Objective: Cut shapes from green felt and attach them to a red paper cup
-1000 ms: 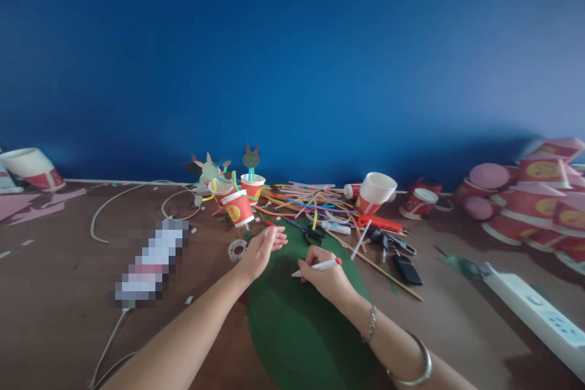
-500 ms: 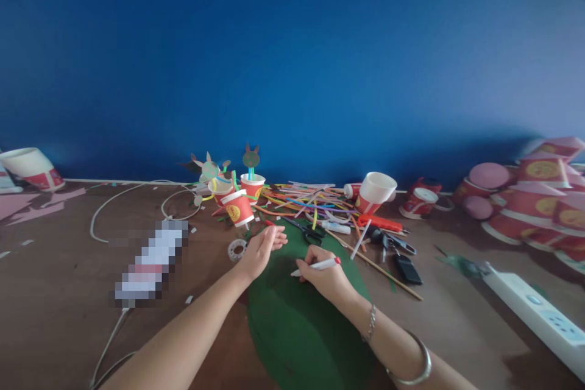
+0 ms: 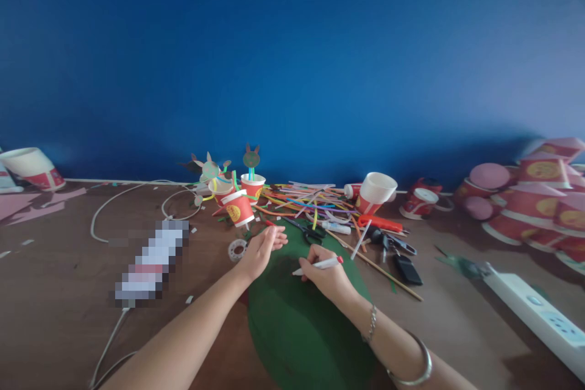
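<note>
A white marker with a red end [image 3: 326, 263] is gripped in my right hand [image 3: 326, 271], its tip pointing left, low over a dark green oval mat [image 3: 306, 329]. Whether the tip touches the surface I cannot tell. My left hand [image 3: 262, 250] rests on its edge at the mat's upper left, fingers stretched out and nothing in them. Just left of it lies a white tape roll [image 3: 237, 250]. Black scissors [image 3: 312, 233] lie beyond both hands, close to a small white tube [image 3: 336, 228].
Red paper cups [image 3: 239, 209] with paper animal figures stand behind, beside a heap of coloured strips [image 3: 301, 198]. To the right are a white-rimmed cup [image 3: 375, 192], keys [image 3: 406, 268], a wooden stick [image 3: 379, 271], a power strip [image 3: 537, 304] and stacked cups [image 3: 525, 213]. A phone [image 3: 150, 265] lies left.
The marker and my right hand have shifted very slightly to the right. My left hand stays where it was.
</note>
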### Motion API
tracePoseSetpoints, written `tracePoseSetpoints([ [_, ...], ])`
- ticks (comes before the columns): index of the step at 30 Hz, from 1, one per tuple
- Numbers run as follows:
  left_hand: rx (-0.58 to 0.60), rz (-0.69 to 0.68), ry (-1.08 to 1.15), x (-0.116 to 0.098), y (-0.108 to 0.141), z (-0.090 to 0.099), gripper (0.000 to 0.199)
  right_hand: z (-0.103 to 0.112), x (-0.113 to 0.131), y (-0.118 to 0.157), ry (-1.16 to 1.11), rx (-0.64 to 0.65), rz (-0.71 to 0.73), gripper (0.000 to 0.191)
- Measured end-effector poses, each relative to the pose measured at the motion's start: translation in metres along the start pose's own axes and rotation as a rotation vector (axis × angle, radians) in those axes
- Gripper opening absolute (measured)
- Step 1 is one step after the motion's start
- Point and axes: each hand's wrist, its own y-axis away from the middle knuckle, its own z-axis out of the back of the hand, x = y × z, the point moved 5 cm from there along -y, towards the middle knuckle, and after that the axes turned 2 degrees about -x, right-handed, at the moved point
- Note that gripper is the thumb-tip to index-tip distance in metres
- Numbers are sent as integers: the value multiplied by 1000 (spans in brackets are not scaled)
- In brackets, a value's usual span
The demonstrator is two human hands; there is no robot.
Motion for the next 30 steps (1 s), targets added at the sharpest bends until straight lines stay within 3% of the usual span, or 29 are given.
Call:
tracePoseSetpoints([
  [22, 7, 5, -41, 1, -1, 0, 57, 2, -4, -2, 67, -51, -14, 21],
  [30, 20, -31, -79, -1, 0, -2, 42, 2, -4, -2, 67, -43, -12, 21],
])
